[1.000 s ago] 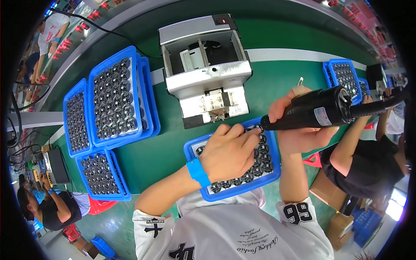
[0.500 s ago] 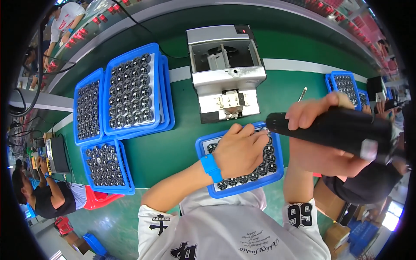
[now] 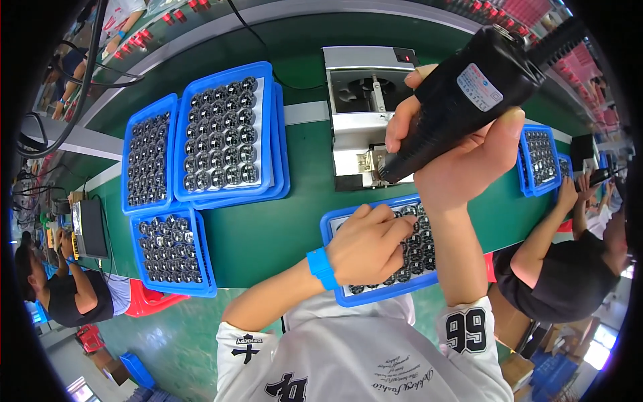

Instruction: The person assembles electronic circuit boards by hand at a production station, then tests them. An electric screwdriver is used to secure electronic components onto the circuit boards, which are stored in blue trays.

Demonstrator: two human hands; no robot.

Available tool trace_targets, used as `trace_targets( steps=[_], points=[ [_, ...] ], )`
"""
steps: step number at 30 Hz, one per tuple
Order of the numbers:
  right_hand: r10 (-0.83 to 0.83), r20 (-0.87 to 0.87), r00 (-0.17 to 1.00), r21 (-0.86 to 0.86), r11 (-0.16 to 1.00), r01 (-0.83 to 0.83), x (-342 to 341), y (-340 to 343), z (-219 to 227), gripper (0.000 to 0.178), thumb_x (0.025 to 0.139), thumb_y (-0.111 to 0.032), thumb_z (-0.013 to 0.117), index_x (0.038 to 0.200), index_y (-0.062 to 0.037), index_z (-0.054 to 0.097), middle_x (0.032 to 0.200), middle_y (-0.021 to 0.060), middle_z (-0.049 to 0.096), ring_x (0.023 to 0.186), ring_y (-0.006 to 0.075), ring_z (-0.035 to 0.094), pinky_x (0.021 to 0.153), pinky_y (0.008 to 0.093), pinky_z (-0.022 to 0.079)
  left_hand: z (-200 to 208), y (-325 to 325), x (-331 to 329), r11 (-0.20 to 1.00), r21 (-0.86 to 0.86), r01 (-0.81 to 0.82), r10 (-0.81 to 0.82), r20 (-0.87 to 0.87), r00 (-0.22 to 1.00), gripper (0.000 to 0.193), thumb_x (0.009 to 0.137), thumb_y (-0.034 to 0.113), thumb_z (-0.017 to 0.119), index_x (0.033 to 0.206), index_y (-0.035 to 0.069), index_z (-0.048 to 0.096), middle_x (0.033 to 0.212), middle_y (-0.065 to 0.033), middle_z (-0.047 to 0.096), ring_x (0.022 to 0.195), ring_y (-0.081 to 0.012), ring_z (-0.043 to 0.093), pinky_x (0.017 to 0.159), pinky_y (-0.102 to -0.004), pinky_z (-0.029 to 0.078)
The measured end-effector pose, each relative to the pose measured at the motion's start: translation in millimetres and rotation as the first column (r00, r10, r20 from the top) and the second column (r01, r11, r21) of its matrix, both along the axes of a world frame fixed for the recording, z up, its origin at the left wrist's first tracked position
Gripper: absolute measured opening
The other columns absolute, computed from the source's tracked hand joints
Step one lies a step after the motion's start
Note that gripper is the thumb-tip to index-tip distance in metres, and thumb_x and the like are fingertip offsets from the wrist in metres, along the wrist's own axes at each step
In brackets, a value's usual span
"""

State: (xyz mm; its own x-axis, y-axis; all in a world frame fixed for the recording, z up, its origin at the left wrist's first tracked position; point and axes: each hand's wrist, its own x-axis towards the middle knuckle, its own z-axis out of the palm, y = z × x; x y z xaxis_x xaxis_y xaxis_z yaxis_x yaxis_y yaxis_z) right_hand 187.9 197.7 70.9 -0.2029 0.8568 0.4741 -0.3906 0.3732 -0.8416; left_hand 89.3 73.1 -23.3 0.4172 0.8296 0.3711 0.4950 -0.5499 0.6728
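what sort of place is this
Probably a factory assembly floor: a long green workbench, blue trays of matching round dark parts, and other people at work nearby.

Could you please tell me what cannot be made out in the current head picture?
In the head view:
Black round parts: some are hidden beneath the left hand.
Blue tray: its right end is hidden behind the right forearm.
Screw feeder: its right side is hidden by the electric screwdriver and right hand.
Screwdriver tip: overlaps the feeder, so contact is unclear.
Cable: its far end is lost at the dark rim.
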Motion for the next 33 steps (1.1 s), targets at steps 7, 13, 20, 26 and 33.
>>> trace_targets(
  steps=[7,13,20,26,33],
  points=[
    [0.014,0.193,0.981,-0.042,0.999,-0.006,-6.0,-4.7,3.2,0.093,0.101,-0.081,0.029,0.126,0.0046,0.055,0.11,0.0202,0.066,0.059,0.0261,0.065,0.049,0.0377,0.052,1.9,-5.0,-9.1,0.996,0.081,-0.041,0.035,0.076,0.996,0.034,0.078,0.007,0.07,0.113,0.006,0.07,0.091,-0.0026,0.067,0.088,-0.0248,0.057,0.074,-0.0406,0.043],
    [0.03,-0.336,0.941,-0.249,0.961,-0.119,15.8,-27.5,14.2,0.101,0.095,-0.086,0.03,0.125,0.0065,0.057,0.095,0.0185,0.066,0.063,0.0285,0.063,0.053,0.0423,0.051,1.6,-9.7,-22.9,0.996,0.065,-0.059,0.053,0.082,0.995,0.029,0.075,0.005,0.069,0.103,0.008,0.067,0.115,-0.0017,0.079,0.087,-0.0245,0.056,0.076,-0.0407,0.044],
    [-0.132,-0.223,0.966,-0.23,0.97,0.079,84.8,-40.4,-12.0,0.105,0.093,-0.088,0.028,0.13,0.006,0.057,0.086,0.0222,0.063,0.062,0.0286,0.058,0.058,0.0406,0.048,4.8,-6.1,-30.5,0.998,0.027,-0.061,0.06,0.042,0.997,0.027,0.074,0.004,0.068,0.1,0.008,0.063,0.125,-0.0034,0.079,0.087,-0.0256,0.056,0.078,-0.0411,0.045],
    [-0.104,-0.21,0.972,-0.138,0.987,0.076,104.8,-46.0,-40.7,0.108,0.09,-0.091,0.028,0.126,0.0068,0.058,0.078,0.0176,0.061,0.06,0.0276,0.055,0.058,0.0428,0.047,9.9,-1.2,-21.8,0.998,0.016,-0.058,0.057,0.034,0.998,0.028,0.073,0.002,0.067,0.101,0.008,0.063,0.125,-0.004,0.078,0.087,-0.0262,0.056,0.078,-0.0412,0.045],
    [-0.247,-0.254,0.935,-0.19,0.961,0.203,98.3,-48.6,-57.5,0.103,0.097,-0.084,0.03,0.125,0.0104,0.057,0.099,0.02,0.068,0.061,0.0284,0.06,0.055,0.0425,0.05,8.2,3.5,-15.8,0.999,0.008,-0.049,0.049,-0.007,0.999,0.029,0.073,0.003,0.067,0.101,0.008,0.063,0.126,-0.0032,0.078,0.089,-0.0264,0.057,0.079,-0.0413,0.045]
  ],
)
